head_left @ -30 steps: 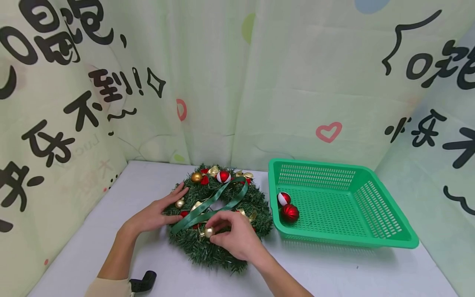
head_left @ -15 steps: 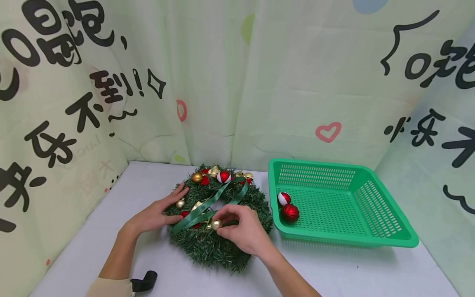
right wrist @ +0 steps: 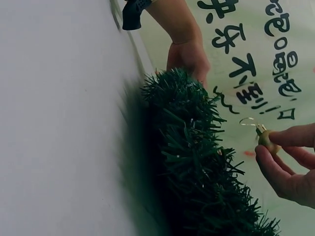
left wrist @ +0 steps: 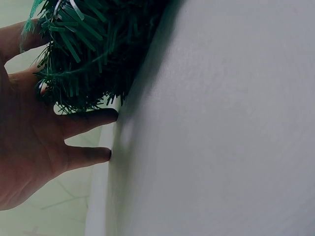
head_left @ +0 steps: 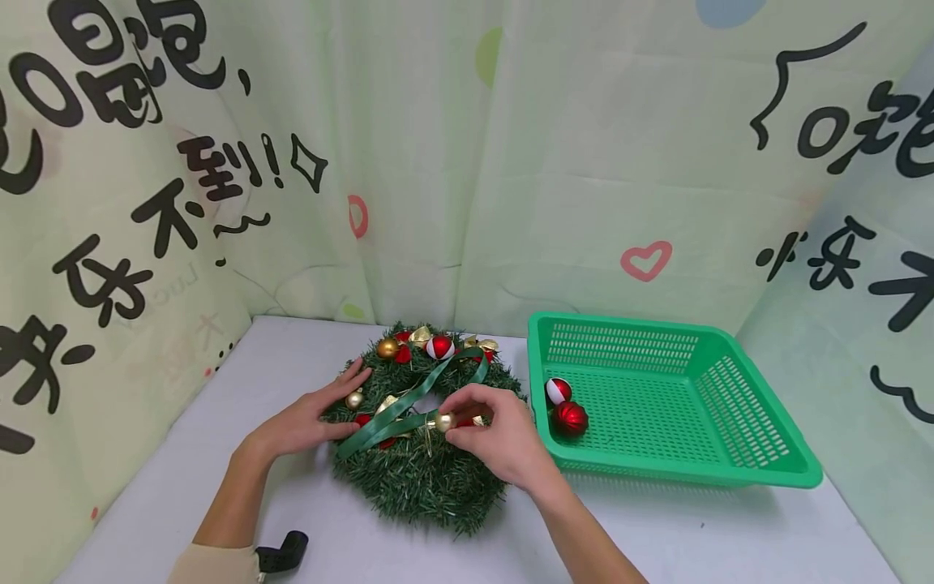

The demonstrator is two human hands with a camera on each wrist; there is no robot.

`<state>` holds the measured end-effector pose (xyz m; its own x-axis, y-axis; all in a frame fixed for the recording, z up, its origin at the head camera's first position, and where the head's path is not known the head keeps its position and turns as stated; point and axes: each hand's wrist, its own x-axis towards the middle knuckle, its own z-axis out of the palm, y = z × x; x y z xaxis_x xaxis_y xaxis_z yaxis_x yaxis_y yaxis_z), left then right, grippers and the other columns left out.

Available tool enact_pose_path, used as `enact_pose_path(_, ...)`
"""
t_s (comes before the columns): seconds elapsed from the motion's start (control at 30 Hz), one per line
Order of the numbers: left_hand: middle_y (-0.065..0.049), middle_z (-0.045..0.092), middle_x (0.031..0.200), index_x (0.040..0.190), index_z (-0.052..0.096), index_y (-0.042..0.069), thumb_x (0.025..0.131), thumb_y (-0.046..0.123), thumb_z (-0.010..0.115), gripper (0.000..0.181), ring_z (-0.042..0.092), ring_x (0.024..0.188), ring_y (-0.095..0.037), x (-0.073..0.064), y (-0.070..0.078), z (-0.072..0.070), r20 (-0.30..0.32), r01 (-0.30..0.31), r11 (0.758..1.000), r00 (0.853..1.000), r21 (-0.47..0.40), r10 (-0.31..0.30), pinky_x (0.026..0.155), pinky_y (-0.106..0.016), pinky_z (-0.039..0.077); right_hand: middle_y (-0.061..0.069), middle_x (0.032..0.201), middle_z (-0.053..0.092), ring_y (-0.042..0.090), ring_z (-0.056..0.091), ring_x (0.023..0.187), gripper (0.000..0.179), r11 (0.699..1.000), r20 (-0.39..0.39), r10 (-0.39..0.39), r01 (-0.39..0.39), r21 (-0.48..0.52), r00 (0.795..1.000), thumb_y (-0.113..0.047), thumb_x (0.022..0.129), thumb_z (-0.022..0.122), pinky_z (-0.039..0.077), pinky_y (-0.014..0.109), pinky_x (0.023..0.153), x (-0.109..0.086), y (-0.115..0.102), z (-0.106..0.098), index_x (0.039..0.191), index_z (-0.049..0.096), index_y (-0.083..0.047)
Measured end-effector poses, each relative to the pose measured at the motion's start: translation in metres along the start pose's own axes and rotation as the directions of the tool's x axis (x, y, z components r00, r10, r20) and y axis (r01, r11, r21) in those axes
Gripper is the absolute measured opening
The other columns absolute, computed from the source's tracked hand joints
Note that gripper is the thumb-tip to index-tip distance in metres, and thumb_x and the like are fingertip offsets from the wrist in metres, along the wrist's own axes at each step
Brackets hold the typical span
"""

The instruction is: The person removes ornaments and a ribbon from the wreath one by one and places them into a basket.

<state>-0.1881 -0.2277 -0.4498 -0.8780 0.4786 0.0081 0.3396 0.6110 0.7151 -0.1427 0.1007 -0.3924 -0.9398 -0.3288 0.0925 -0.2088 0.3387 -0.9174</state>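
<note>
A green wreath (head_left: 438,495) lies on the table, with a long green ribbon (head_left: 419,389) looped across it. My left hand (head_left: 310,418) rests on the wreath's left side with fingers spread; in the left wrist view, two straight fingertips of that left hand (left wrist: 37,132) reach down to the table. Above the wreath's front middle, my right hand (head_left: 496,434) pinches a small gold bauble (head_left: 443,422) between thumb and fingers. The right wrist view shows this gold bauble (right wrist: 268,141) with its thin hanging loop, held clear of the greenery.
On the right stands a green plastic basket (head_left: 620,466) holding a red-and-white bauble (head_left: 559,391) and a red bauble (head_left: 570,419). Gold, red and striped baubles and bows sit on the wreath. A printed curtain (head_left: 554,162) encloses the table.
My right hand has moved right and slightly away from me, carrying the gold bauble across the wreath. The left hand has stayed in place.
</note>
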Motion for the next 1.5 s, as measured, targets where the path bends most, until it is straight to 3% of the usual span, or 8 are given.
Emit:
enact_pose_path(0.17,-0.010,0.008,0.176,0.167,0.026,0.019,0.100,0.032,0.069,0.081,0.015,0.158,-0.048,0.000,0.000,-0.001,0.003,-0.002,1.000,1.000,-0.002,0.002,0.117,-0.076,0.024,0.004,0.098,0.077,0.020,0.072,0.096,0.022,1.000,-0.027,0.003,-0.002,0.026,1.000,0.002,0.087,0.079,0.059,0.029,0.080,0.001,0.000,-0.010,0.101,0.078,-0.014)
enact_pose_path(0.4,-0.010,0.008,0.176,0.167,0.025,0.018,0.100,0.033,0.069,0.081,0.015,0.158,-0.048,0.000,-0.002,0.000,0.005,-0.011,1.000,1.000,0.003,0.011,0.117,-0.074,0.025,0.004,0.100,0.076,0.022,0.071,0.097,0.022,0.999,-0.059,0.044,-0.042,0.026,0.997,-0.001,0.087,0.080,0.058,0.034,0.073,-0.001,-0.002,-0.024,0.103,0.077,-0.015)
enact_pose_path(0.77,-0.010,0.007,0.176,0.167,0.025,0.017,0.100,0.032,0.069,0.081,0.015,0.158,-0.048,-0.001,-0.002,-0.001,0.011,-0.006,1.000,1.000,0.001,0.006,0.117,-0.075,0.025,0.005,0.108,0.074,0.022,0.070,0.104,0.021,0.998,-0.135,0.060,-0.062,-0.010,0.989,-0.004,0.087,0.080,0.057,0.035,0.080,-0.002,-0.001,-0.051,0.105,0.078,-0.014)
enact_pose_path(1.17,-0.010,0.007,0.176,0.168,0.025,0.018,0.101,0.029,0.068,0.080,0.016,0.157,-0.049,-0.002,-0.001,-0.003,0.014,-0.013,1.000,1.000,0.009,0.013,0.116,-0.076,0.025,0.013,0.114,0.072,0.026,0.070,0.105,0.024,0.999,-0.184,0.043,-0.039,0.024,0.982,-0.002,0.089,0.079,0.059,0.031,0.078,-0.003,0.005,-0.077,0.112,0.076,-0.007)
enact_pose_path(1.5,-0.008,0.006,0.177,0.168,0.024,0.019,0.101,0.029,0.068,0.080,0.015,0.158,-0.048,0.000,-0.001,0.000,0.014,-0.003,1.000,1.000,0.003,0.003,0.117,-0.075,0.024,0.011,0.116,0.073,0.026,0.069,0.109,0.024,0.992,-0.245,0.115,-0.124,-0.023,0.963,-0.010,0.090,0.081,0.059,0.038,0.082,-0.006,0.006,-0.096,0.114,0.076,-0.011)
